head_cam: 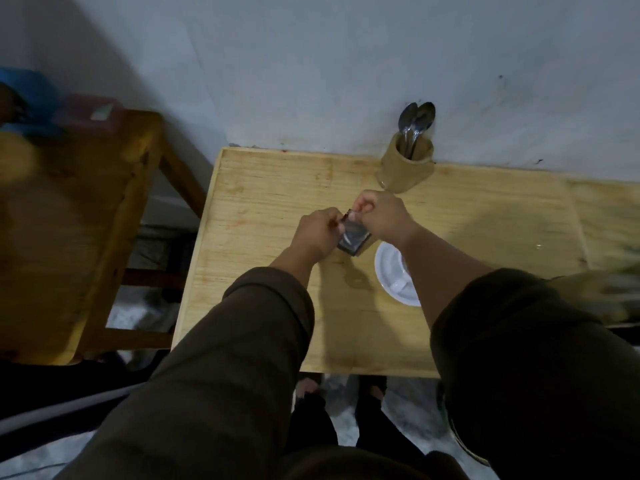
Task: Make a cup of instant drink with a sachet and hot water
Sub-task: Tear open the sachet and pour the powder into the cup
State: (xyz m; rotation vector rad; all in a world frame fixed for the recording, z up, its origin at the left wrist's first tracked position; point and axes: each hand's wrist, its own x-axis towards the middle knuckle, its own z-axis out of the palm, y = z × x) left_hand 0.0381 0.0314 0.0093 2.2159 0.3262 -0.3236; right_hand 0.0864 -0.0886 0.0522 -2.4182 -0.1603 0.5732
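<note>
Two hands meet above the middle of the wooden table [263, 202], both pinching the top edge of a small dark sachet [353, 237]. Left hand [317, 233] grips the sachet's upper left corner between thumb and fingers; right hand [381, 216] is clenched on the upper right corner, knuckles toward the wall. Sachet hangs upright between them, lower end just over the tabletop, casting a shadow on the wood below. White cup [394, 275] stands just beside the sachet to the right, partly hidden under the right forearm; contents cannot be read. Tan holder [407, 164] with spoons [415, 121] stands at the table's far edge, close against the wall, near the right hand. Table surface to the left of the hands is bare wood out to the left edge; the near edge lies under both sleeves. Beyond the left edge a gap of floor separates the table from a second wooden stand [86, 209]. Right end of the table is blurred.
</note>
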